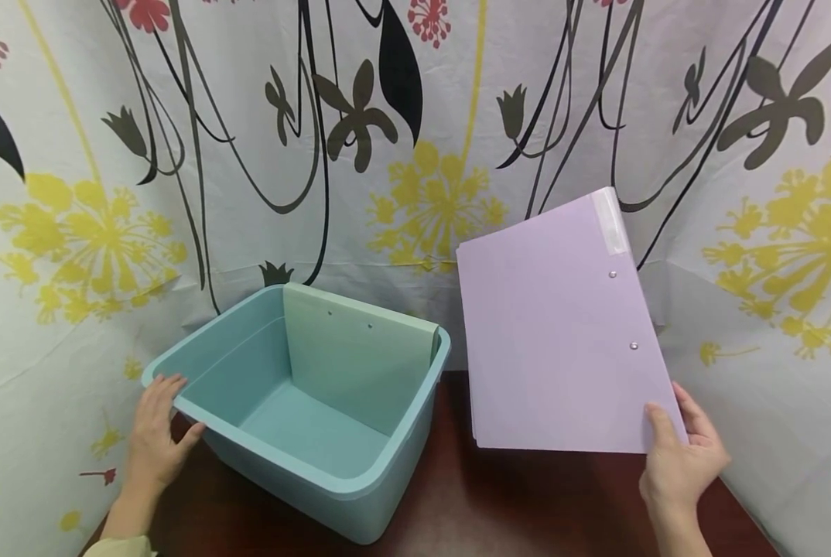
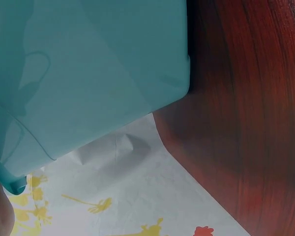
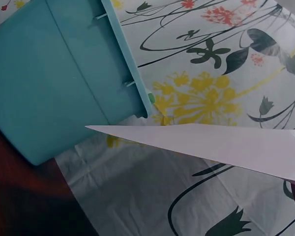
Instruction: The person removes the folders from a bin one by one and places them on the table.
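Note:
A light purple file folder (image 1: 555, 333) with two metal rivets and a clear label strip along its spine is held up at the right. My right hand (image 1: 683, 449) pinches its lower right corner, thumb on the front face. In the right wrist view the folder (image 3: 201, 145) appears nearly edge-on. A blue-green plastic bin (image 1: 318, 495) stands on the table at the left. My left hand (image 1: 154, 433) rests on the bin's left rim corner with fingers extended and thumb spread apart. Inside the bin, a light green folder (image 1: 353, 356) stands upright against the back wall.
The dark reddish-brown wooden table (image 1: 527, 503) lies beneath the bin. A white cloth (image 1: 234, 139) printed with flowers and stems hangs behind and along both sides of the table.

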Demonstrator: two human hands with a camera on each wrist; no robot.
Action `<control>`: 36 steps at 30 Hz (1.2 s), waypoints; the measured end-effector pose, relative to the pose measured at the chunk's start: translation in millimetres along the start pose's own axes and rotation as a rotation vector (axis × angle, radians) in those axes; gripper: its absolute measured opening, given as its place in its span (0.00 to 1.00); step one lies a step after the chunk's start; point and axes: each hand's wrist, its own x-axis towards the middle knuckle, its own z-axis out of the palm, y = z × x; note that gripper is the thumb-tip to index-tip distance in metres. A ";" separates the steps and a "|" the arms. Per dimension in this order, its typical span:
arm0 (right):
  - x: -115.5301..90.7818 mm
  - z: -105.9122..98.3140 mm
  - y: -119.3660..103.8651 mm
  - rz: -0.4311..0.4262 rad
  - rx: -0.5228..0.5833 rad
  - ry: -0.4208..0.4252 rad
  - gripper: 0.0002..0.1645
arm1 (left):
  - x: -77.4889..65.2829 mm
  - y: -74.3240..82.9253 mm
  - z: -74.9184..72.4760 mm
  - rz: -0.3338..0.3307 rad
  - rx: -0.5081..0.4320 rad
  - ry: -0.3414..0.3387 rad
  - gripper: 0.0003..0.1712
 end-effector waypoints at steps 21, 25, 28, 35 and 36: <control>-15.0 -44.2 38.8 0.106 -0.188 -0.077 0.23 | 0.4 0.1 -1.6 -0.007 -0.010 -0.009 0.51; -8.3 -68.6 68.6 0.136 -0.230 -0.094 0.24 | 0.7 0.6 -1.5 -0.010 -0.008 -0.013 0.51; 2.9 -99.2 106.9 0.137 -0.304 -0.107 0.26 | 0.6 0.9 -1.6 -0.014 -0.004 -0.016 0.51; 9.4 -139.3 161.1 0.187 -0.382 -0.084 0.27 | 0.4 0.9 -1.6 -0.021 -0.004 -0.024 0.50; 7.1 -139.5 161.9 0.192 -0.400 -0.079 0.26 | 0.4 0.6 -1.5 -0.016 -0.004 -0.021 0.50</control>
